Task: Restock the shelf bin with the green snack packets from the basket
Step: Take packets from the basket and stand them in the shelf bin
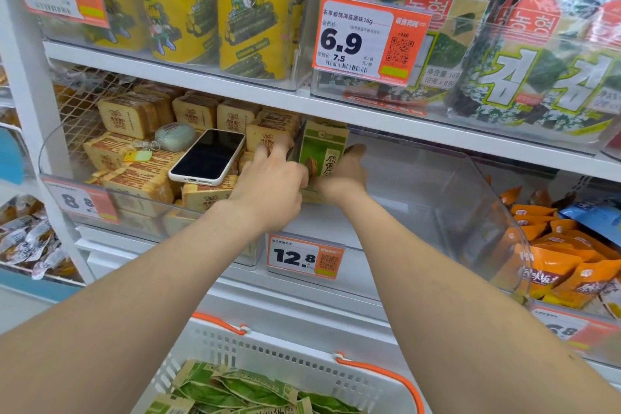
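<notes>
With left hand (273, 180) and right hand (343, 176) clasping green packet (323, 153), set it upright on bin (477, 198) floor just below.

The packet (323, 158) stands in the bin (477, 212), phone (209, 156) to its left, basket (268, 358) below.

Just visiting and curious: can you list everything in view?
clear bin: one, see-through, middle shelf
held packet: one, green, upright in the clear bin
basket: one, white, orange handles, bottom
loose packets: several, green, in the basket
tan packs: many, left bin
phone: one, white case, on the tan packs
tins: several, yellow, top left
seaweed bags: several, dark green, top right
orange packets: many, lower right
left grip: one hand, holds the held packet's left edge
right grip: one hand, holds its right edge
</notes>
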